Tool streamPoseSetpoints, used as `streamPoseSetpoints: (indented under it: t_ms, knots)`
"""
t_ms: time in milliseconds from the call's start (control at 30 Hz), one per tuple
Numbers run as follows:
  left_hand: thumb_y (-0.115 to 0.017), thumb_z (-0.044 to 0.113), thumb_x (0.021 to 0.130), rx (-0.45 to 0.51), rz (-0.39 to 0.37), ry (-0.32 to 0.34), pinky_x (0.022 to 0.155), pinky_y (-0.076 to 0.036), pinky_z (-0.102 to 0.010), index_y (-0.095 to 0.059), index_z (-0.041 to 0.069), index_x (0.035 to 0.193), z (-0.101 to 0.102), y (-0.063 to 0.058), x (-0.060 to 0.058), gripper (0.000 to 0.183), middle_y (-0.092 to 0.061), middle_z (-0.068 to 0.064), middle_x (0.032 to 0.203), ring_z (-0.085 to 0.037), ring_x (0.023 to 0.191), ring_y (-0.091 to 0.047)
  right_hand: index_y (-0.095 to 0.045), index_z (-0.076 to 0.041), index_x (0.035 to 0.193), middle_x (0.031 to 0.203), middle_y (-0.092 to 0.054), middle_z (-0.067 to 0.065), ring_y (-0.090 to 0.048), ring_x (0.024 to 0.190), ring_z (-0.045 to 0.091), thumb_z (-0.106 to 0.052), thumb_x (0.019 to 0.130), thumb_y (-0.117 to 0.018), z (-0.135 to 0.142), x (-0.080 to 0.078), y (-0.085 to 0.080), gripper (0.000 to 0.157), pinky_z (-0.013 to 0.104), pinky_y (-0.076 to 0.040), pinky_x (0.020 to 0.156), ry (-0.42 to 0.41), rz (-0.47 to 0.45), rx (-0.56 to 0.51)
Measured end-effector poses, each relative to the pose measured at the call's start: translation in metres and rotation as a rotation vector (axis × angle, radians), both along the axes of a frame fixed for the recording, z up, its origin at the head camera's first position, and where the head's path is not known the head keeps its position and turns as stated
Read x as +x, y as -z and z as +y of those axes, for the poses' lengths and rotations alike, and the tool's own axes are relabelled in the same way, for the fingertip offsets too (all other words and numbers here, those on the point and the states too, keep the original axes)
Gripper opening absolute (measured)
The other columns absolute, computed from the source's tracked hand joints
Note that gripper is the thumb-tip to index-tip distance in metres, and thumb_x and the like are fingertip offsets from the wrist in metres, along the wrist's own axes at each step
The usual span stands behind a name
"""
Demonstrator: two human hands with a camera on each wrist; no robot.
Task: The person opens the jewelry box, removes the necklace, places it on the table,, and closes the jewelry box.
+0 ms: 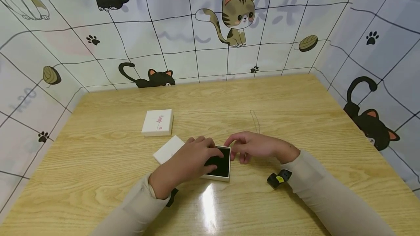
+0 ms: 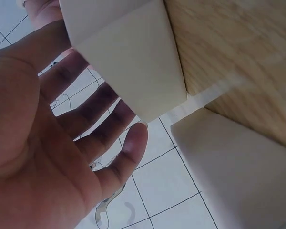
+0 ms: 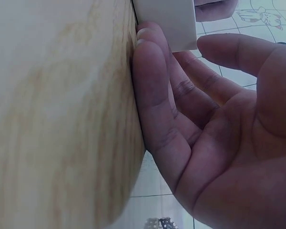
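Observation:
A shallow white box [image 1: 213, 178] with a black lining [image 1: 219, 166] lies open on the table. Over its left part rests my left hand [image 1: 193, 159], two of its digits reaching across the black lining. In the left wrist view, the fingers of that hand spread loosely behind the box's pale side wall [image 2: 128, 62]. At the box's right end, my right hand [image 1: 254, 146] has its fingertips by the wall, fingers bent loosely. The right wrist view shows the right thumb at one corner of the box [image 3: 169, 24] and the lower fingers along the tabletop.
A white lid [image 1: 168, 150] lies partly under my left hand. Further back at the left sits a closed white box [image 1: 158, 122] with a pink flower print. Behind my right hand is a thin looped cord [image 1: 255, 119]. Cat-print cloth walls [image 1: 210, 32] enclose the table [image 1: 279, 101].

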State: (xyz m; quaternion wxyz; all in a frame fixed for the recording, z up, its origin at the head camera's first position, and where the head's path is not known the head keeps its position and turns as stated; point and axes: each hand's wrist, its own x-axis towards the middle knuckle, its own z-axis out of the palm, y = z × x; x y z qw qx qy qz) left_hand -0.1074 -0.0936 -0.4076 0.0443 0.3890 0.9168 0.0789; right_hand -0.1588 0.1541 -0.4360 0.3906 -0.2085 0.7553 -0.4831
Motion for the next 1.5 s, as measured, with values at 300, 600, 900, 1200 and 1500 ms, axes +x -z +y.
streamPoseSetpoints:
  t_ms: [300, 600, 900, 1200, 1500]
  knots:
    - [-0.076, 0.033, 0.089, -0.025, -0.006, -0.004, 0.079, -0.042, -0.036, -0.073, 0.028, 0.118, 0.0011, -0.0008, 0.0007, 0.029, -0.064, 0.001, 0.116, -0.019, 0.102, -0.056, -0.056, -0.008, 0.132, 0.101, -0.07, 0.012, -0.063, 0.072, 0.018, -0.019, 0.105, -0.048, -0.0001, -0.0005, -0.0012, 0.03, 0.033, -0.056, 0.068, -0.003, 0.009, 0.003]
    - [-0.078, 0.033, 0.087, -0.026, 0.006, -0.003, 0.081, -0.044, -0.037, -0.073, 0.027, 0.116, 0.0026, 0.0021, 0.0007, 0.03, -0.064, 0.001, 0.114, -0.019, 0.104, -0.057, -0.057, -0.009, 0.131, 0.1, -0.07, 0.011, -0.064, 0.072, 0.018, -0.018, 0.105, -0.048, -0.0005, 0.0002, -0.0006, 0.029, 0.033, -0.056, 0.068, -0.007, 0.012, 0.01]
    - [-0.079, 0.035, 0.086, -0.036, 0.021, 0.002, 0.08, -0.045, -0.037, -0.073, 0.028, 0.116, 0.0028, 0.003, -0.0006, 0.031, -0.064, 0.002, 0.114, -0.019, 0.105, -0.057, -0.056, -0.009, 0.132, 0.101, -0.07, 0.011, -0.064, 0.073, 0.019, -0.02, 0.105, -0.048, -0.0004, 0.0004, -0.0004, 0.03, 0.034, -0.056, 0.069, -0.013, 0.023, 0.017]
    - [-0.079, 0.035, 0.086, -0.022, 0.027, 0.001, 0.079, -0.044, -0.036, -0.073, 0.027, 0.115, 0.0026, 0.0039, -0.0009, 0.031, -0.064, 0.002, 0.113, -0.019, 0.105, -0.058, -0.056, -0.01, 0.132, 0.102, -0.07, 0.011, -0.065, 0.074, 0.019, -0.02, 0.106, -0.048, -0.0005, 0.0003, -0.0008, 0.03, 0.034, -0.056, 0.07, -0.017, 0.028, 0.02]
    - [-0.08, 0.036, 0.085, -0.019, 0.03, -0.008, 0.079, -0.047, -0.037, -0.073, 0.026, 0.116, 0.0023, 0.0053, -0.0017, 0.033, -0.065, 0.001, 0.113, -0.019, 0.103, -0.059, -0.056, -0.01, 0.133, 0.103, -0.07, 0.011, -0.065, 0.075, 0.02, -0.02, 0.106, -0.047, -0.0011, 0.0013, -0.0023, 0.03, 0.035, -0.057, 0.071, -0.017, 0.034, 0.025]
